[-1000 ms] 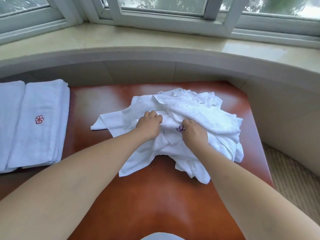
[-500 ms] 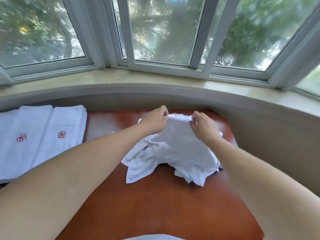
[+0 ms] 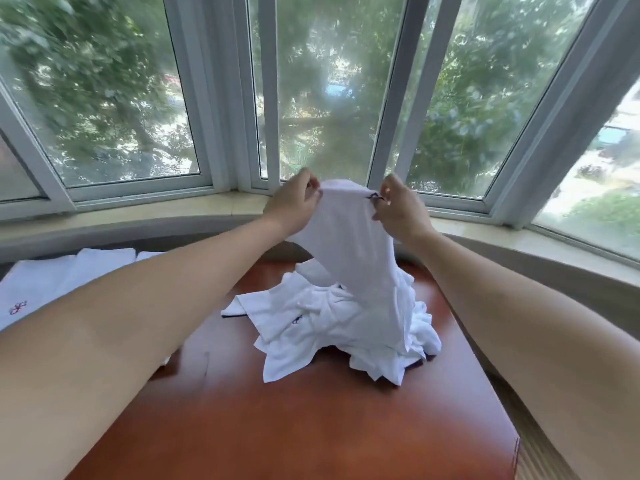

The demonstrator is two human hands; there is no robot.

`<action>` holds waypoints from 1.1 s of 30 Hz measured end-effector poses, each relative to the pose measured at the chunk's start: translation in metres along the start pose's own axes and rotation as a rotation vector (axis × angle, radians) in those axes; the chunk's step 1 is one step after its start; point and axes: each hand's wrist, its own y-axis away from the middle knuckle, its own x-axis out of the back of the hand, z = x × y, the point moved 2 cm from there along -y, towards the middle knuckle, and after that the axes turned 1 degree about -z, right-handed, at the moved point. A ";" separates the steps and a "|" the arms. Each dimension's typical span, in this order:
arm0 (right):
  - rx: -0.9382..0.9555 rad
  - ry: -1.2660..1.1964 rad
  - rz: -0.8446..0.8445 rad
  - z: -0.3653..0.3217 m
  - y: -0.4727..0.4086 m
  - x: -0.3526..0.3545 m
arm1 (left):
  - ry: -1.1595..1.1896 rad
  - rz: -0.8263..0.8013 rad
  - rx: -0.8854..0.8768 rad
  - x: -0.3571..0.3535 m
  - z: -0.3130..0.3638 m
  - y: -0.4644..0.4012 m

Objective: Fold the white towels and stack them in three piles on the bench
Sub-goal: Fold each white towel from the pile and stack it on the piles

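White cotton towel [image 3: 349, 244] hangs above the crumpled heap [image 3: 332, 327] by the surface's [image 3: 294, 427] far right edge, pinched at its top edge by left hand [image 3: 294, 202] and right hand [image 3: 398, 207], probably to find its corners for folding.

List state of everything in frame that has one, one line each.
Left hand: pinches the raised towel's top edge.
Right hand: pinches the same edge, opposite corner.
Raised towel: lifted, hanging, lower end on the heap.
Towel heap: unfolded, crumpled on the bench.
Folded towels: flat, side by side at the bench's left end.
Bench: bare wood nearest the camera.
Windows: look shut.
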 end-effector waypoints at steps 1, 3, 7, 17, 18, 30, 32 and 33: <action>0.034 -0.032 0.067 -0.013 -0.001 0.008 | 0.024 0.051 -0.026 0.012 0.006 0.000; 0.080 -0.095 0.155 -0.033 0.000 0.016 | 0.062 0.137 -0.071 0.033 0.018 0.002; 0.049 -0.051 -0.018 -0.046 0.021 -0.004 | 0.011 0.042 -0.003 0.050 0.010 0.019; 0.138 -0.111 -0.152 -0.120 0.030 -0.008 | -0.045 0.224 0.007 0.116 -0.010 0.050; 0.152 -0.181 -0.110 -0.133 0.027 -0.004 | -0.042 0.288 -0.019 0.129 -0.004 0.049; 0.219 -0.595 -0.021 -0.208 0.024 -0.011 | -0.006 0.250 0.155 0.175 -0.046 0.067; 0.207 -0.664 0.005 -0.208 0.024 -0.012 | 0.198 0.176 0.312 0.156 -0.067 0.084; 0.203 -0.681 0.014 -0.207 0.024 -0.012 | 0.314 0.110 0.427 0.143 -0.075 0.093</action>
